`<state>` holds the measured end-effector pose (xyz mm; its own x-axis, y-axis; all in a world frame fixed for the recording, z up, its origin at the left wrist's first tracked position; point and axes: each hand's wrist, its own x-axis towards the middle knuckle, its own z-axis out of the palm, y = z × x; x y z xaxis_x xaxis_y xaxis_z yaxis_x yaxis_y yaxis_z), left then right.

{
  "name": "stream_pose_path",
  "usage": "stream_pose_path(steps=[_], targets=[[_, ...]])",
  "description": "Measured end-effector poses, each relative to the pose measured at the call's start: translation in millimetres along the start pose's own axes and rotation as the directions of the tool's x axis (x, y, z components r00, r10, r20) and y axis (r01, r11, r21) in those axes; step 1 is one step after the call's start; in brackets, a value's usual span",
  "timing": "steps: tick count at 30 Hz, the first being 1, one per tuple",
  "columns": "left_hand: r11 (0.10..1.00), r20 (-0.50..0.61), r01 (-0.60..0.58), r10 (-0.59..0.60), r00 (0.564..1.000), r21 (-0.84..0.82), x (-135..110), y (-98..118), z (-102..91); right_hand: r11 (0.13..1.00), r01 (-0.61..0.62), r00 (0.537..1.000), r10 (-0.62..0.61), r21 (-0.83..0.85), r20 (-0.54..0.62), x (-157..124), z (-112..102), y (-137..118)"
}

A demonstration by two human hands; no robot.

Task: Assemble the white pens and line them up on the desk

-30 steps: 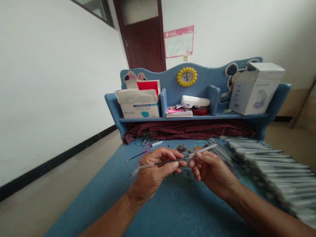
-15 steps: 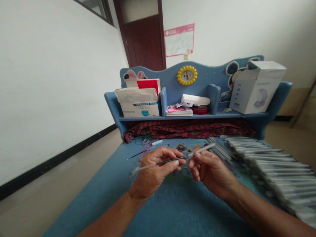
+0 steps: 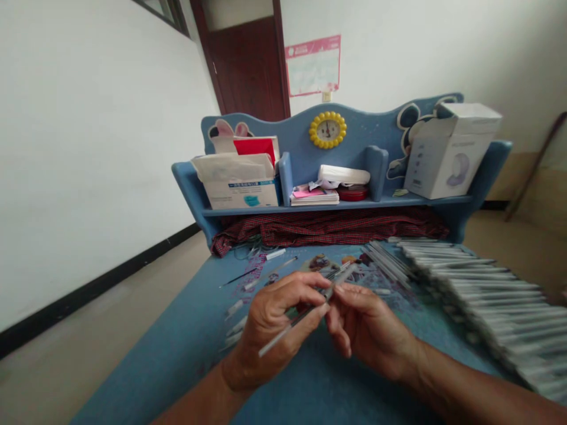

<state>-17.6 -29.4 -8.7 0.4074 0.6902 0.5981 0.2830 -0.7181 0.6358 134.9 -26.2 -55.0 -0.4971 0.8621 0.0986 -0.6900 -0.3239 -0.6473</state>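
My left hand is closed round a thin pen refill that slants down to the left out of its fingers. My right hand pinches a clear pen barrel at its near end, right where the two pieces meet. Both hands hover just above the blue desk top, fingertips touching. A long heap of grey pens lies along the desk's right side, close to my right forearm. A few loose refills and caps lie to the left of my left hand.
A blue shelf stands at the desk's back with a yellow clock, a box of masks, stacked papers and a white carton. Red checked cloth lies under it. A dark door is behind.
Both hands came nearer and lower. The refill in my left hand tipped from nearly level to slanting down-left, and the barrel in my right hand slid further over it.
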Motion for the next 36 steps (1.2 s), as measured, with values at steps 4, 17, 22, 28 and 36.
stream_pose_path(steps=[4,17,22,28,36], targets=[[0.999,0.048,-0.012,0.010,0.999,0.035,2.9,2.0,-4.5,0.997,-0.060,0.998,0.059,0.057,0.023,-0.2,3.6,4.7],[0.999,0.028,-0.002,0.000,1.000,0.044,3.1,-0.2,-3.5,0.952,-0.303,0.951,0.298,0.049,0.079,-5.8,7.4,9.7],[0.992,-0.142,0.128,-0.123,0.982,0.023,4.2,-3.5,-7.0,0.955,-0.290,0.945,0.295,-0.053,0.138,-9.9,9.2,12.9],[0.946,-0.212,0.281,-0.312,0.926,-0.163,9.8,1.6,-14.7,0.815,0.012,1.000,-0.024,-0.580,-0.013,-19.3,15.9,-6.4],[0.909,-0.200,0.309,-0.371,0.907,-0.281,11.7,7.8,-13.1,0.197,0.107,0.975,-0.212,-0.975,0.064,-16.1,1.0,-7.7]])
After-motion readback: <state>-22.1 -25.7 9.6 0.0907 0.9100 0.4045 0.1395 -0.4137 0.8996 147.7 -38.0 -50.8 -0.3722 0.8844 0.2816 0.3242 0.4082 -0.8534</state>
